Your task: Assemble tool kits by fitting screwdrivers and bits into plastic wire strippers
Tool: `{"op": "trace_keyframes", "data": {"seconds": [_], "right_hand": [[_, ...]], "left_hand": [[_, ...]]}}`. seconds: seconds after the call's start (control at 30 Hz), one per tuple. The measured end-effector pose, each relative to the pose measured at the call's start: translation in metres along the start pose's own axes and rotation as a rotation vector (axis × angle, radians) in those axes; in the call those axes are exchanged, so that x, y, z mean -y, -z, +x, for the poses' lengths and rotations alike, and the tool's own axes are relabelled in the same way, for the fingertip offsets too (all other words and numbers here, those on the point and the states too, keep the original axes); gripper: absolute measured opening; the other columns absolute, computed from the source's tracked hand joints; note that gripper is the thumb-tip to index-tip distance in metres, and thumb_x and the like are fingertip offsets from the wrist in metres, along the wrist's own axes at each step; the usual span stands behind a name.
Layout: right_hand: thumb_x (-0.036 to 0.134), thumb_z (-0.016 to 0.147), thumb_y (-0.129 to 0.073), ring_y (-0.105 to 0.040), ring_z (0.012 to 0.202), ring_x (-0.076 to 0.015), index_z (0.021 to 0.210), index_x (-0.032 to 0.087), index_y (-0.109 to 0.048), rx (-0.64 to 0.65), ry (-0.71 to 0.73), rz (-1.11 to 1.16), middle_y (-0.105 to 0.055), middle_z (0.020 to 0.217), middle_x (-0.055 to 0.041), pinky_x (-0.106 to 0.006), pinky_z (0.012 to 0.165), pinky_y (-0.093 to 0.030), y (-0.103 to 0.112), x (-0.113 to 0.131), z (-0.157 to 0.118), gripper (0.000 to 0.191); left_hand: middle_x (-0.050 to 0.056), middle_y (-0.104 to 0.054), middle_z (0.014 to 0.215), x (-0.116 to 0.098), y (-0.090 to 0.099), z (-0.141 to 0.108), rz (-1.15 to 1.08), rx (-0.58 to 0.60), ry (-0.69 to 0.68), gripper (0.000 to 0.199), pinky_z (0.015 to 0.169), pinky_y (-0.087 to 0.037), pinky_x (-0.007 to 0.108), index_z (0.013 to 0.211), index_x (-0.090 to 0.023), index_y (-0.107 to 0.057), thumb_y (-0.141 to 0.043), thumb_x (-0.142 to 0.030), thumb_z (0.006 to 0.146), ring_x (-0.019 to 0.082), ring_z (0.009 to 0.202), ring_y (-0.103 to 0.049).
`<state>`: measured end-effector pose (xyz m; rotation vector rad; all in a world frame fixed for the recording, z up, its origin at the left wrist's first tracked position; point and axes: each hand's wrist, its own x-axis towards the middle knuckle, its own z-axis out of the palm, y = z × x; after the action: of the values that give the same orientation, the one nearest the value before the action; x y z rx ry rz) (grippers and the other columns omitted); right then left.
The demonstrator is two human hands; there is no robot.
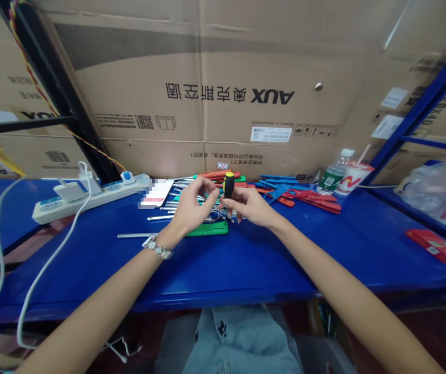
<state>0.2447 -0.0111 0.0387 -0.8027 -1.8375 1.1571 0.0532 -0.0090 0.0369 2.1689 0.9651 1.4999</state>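
Note:
A screwdriver with a black and yellow handle (228, 184) stands upright, its shaft pointing down at the green strip-shaped part (209, 229) on the blue table. My right hand (251, 205) grips it between thumb and fingers. Just left of the handle is my left hand (195, 205), its fingers bent and a gap showing between them and the thumb. I see nothing held in it. Thin white wires (215, 214) lie below the hands, partly hidden. Several metal rods (160, 218) and coloured parts lie behind and beside my left hand.
Blue strips (279, 179) and red strips (318, 201) are piled right of my hands. A water bottle (331, 174) and a lidded cup (354, 177) stand farther right. A white power strip (90, 197) with cables lies at left. Cardboard (223, 62) rises behind the table.

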Motion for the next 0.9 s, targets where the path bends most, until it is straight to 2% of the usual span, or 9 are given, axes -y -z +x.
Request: {"op": "trace_keyframes", "data": {"seconds": [0.13,0.2,0.4,0.47,0.53,0.63,0.73,0.83,0.9], "right_hand": [[0.049,0.078,-0.081,-0.065,0.057,-0.0149,0.092,0.018,-0.063,-0.015,0.004,0.036,-0.071,0.081,-0.0029,-0.024,0.041,-0.047,0.000,-0.001,0.002,0.038],[0.047,0.078,-0.081,-0.066,0.054,-0.0162,0.097,0.020,-0.061,-0.050,0.005,0.044,-0.070,0.075,-0.0009,-0.025,0.039,-0.046,-0.005,-0.003,0.005,0.039],[0.050,0.080,-0.080,-0.062,0.045,-0.0154,0.113,0.024,-0.057,-0.191,-0.026,0.035,-0.062,0.062,0.0061,-0.027,0.039,-0.049,-0.020,-0.011,0.005,0.048],[0.054,0.084,-0.076,-0.062,0.045,-0.0144,0.118,0.024,-0.055,-0.161,-0.048,0.074,-0.060,0.063,0.0067,-0.028,0.042,-0.051,-0.017,-0.011,0.002,0.050],[0.058,0.088,-0.069,-0.067,0.052,-0.0146,0.120,0.023,-0.055,-0.065,-0.073,0.141,-0.062,0.072,0.0042,-0.028,0.047,-0.054,-0.011,-0.010,-0.001,0.050],[0.058,0.088,-0.068,-0.069,0.059,-0.0135,0.107,0.020,-0.059,0.004,-0.069,0.153,-0.066,0.084,0.0000,-0.027,0.052,-0.056,-0.002,-0.009,-0.002,0.044],[0.053,0.083,-0.075,-0.063,0.054,-0.0118,0.089,0.019,-0.059,-0.067,-0.015,0.053,-0.065,0.076,0.0011,-0.026,0.047,-0.050,-0.002,-0.008,0.000,0.038],[0.045,0.080,-0.079,-0.059,0.049,-0.0122,0.086,0.021,-0.058,-0.141,0.028,-0.013,-0.059,0.065,0.0046,-0.026,0.043,-0.045,-0.010,-0.010,0.003,0.033],[0.042,0.080,-0.080,-0.056,0.045,-0.0109,0.083,0.021,-0.057,-0.211,0.045,-0.034,-0.059,0.065,0.0045,-0.026,0.042,-0.043,-0.017,-0.013,0.005,0.032]], "left_hand": [[0.007,-0.069,0.096,0.015,0.012,-0.023,0.261,0.438,-0.107,0.025,0.088,-0.051,0.042,0.096,-0.021,-0.070,-0.070,-0.044,0.088,0.026,0.095,-0.063],[0.009,-0.070,0.101,0.020,0.012,-0.030,0.313,0.555,-0.111,0.028,0.090,-0.050,0.044,0.099,-0.021,-0.074,-0.070,-0.047,0.088,0.028,0.099,-0.063],[0.008,-0.070,0.095,0.028,0.002,-0.034,0.281,0.537,-0.058,0.025,0.087,-0.051,0.042,0.093,-0.021,-0.074,-0.069,-0.046,0.090,0.028,0.097,-0.063],[0.008,-0.069,0.093,0.028,0.001,-0.035,0.279,0.517,-0.050,0.024,0.085,-0.051,0.042,0.090,-0.021,-0.073,-0.070,-0.045,0.089,0.027,0.094,-0.063],[0.008,-0.068,0.093,0.028,0.001,-0.036,0.278,0.510,-0.049,0.024,0.082,-0.051,0.041,0.089,-0.020,-0.071,-0.071,-0.044,0.088,0.026,0.091,-0.062],[0.008,-0.067,0.093,0.028,0.000,-0.037,0.282,0.507,-0.046,0.023,0.081,-0.052,0.041,0.088,-0.020,-0.069,-0.071,-0.043,0.088,0.026,0.090,-0.061],[0.008,-0.067,0.093,0.030,-0.001,-0.038,0.277,0.499,-0.032,0.024,0.080,-0.053,0.041,0.089,-0.020,-0.069,-0.073,-0.044,0.087,0.026,0.089,-0.062],[0.009,-0.067,0.096,0.032,-0.001,-0.039,0.284,0.501,-0.021,0.025,0.082,-0.054,0.042,0.093,-0.019,-0.072,-0.075,-0.043,0.086,0.026,0.091,-0.063],[0.010,-0.067,0.096,0.031,-0.001,-0.039,0.308,0.511,-0.025,0.025,0.083,-0.054,0.043,0.096,-0.019,-0.075,-0.075,-0.042,0.087,0.027,0.092,-0.063]]}}
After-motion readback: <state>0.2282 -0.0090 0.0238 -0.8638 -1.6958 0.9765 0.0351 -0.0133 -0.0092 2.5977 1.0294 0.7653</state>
